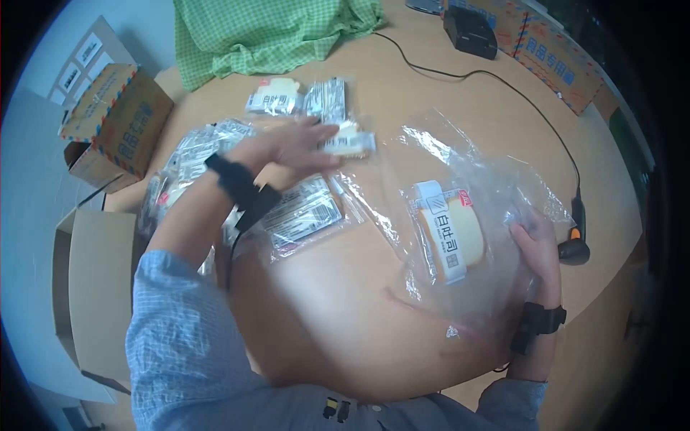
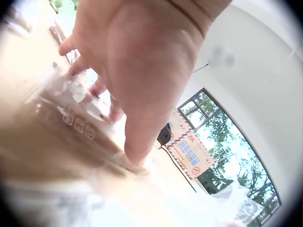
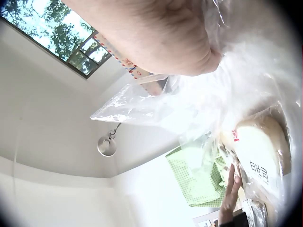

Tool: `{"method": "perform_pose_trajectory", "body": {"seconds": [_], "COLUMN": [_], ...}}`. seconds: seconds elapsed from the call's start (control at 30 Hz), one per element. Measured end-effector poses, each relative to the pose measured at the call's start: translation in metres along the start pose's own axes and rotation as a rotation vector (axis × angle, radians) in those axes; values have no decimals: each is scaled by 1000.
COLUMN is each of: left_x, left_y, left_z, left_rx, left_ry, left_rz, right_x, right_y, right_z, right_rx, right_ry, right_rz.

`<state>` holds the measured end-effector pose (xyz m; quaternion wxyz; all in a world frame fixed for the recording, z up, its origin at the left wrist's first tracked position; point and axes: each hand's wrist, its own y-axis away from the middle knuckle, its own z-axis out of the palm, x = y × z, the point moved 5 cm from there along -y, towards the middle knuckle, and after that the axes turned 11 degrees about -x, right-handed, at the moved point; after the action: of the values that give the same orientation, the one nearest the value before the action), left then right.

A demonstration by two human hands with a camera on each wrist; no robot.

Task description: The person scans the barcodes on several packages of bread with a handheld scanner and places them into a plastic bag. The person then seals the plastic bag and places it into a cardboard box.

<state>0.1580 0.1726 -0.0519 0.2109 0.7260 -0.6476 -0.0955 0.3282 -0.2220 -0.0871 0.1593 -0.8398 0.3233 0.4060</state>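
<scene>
Here, shows an open carton [image 1: 108, 287] well left of the left hand [image 1: 298, 149] and nearer the body, plus a smaller cardboard box [image 1: 126, 129] left of that hand, about level with it. Has wrapped packs [image 1: 205, 147] bunched just left of the same hand, partly behind the forearm, and a green checked cloth [image 1: 280, 32] well beyond it. Has a farther bread pack [image 1: 277, 97] and a silvery pack [image 1: 327, 99] just beyond the left hand, with a barcoded pack [image 1: 309, 212] on its near side, lying on the desk [image 1: 323, 352]. Reaches over a small bread pack [image 1: 352, 145] with the left hand, fingers extended and spread, grasping nothing; cannot tell any contact, given the blur. Shows a banded bread pack [image 1: 453, 233] through clear plastic, just left of the right hand [image 1: 537, 241], and a black device [image 1: 471, 32] far beyond. Grasps a large clear bag [image 1: 503, 205] with the right hand, thumb over the plastic. Has printed boxes [image 1: 557, 61] far beyond that hand and a corded black tool [image 1: 576, 248] just right of it.
</scene>
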Motion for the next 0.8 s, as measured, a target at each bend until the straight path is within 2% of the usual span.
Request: {"method": "perform_pose_trajectory", "body": {"seconds": [0.13, 0.17, 0.23, 0.3, 0.37, 0.43, 0.47, 0.5, 0.53, 0.57, 0.6, 0.67, 0.8], "left_x": [26, 36, 42, 2, -25, -41, -45, -51, -54, -55, -51, -41, -11], "left_y": [73, 87, 99, 80, 52, 26, 21, 13, 12, 15, 20, 39, 90], "left_z": [30, 33, 18, 7, -25, -31, -27, -15, -4, 0, 3, 15, 39], "left_rx": [-17, 41, -146, -252, 219, 592, 606, 455, 295, 293, 236, 157, 168], "left_ry": [-64, -90, -56, 243, 245, -113, -107, -73, -34, -31, -31, -36, -87], "left_rz": [-166, -183, -183, -353, -297, -438, -450, -523, -591, -601, -530, -435, -374], "right_x": [0, -2, -10, -13, -6, 7, 14, 33, 49, 71, 64, 54, 55], "right_y": [-4, -4, -9, -7, -11, -10, -10, -9, -6, -7, -8, -5, -19], "right_z": [2, 3, 5, 6, 6, 1, -4, -13, -27, -38, -35, -42, -32], "right_rx": [-35, -49, -70, -88, -115, -80, -52, -53, 18, 86, 79, 178, 118], "right_ry": [-55, -98, -66, -20, -39, -15, -2, 7, -31, -79, -86, -3, 27], "right_rz": [6, 11, 7, 13, 22, -8, -16, -33, -49, -59, -57, 170, 129]}}
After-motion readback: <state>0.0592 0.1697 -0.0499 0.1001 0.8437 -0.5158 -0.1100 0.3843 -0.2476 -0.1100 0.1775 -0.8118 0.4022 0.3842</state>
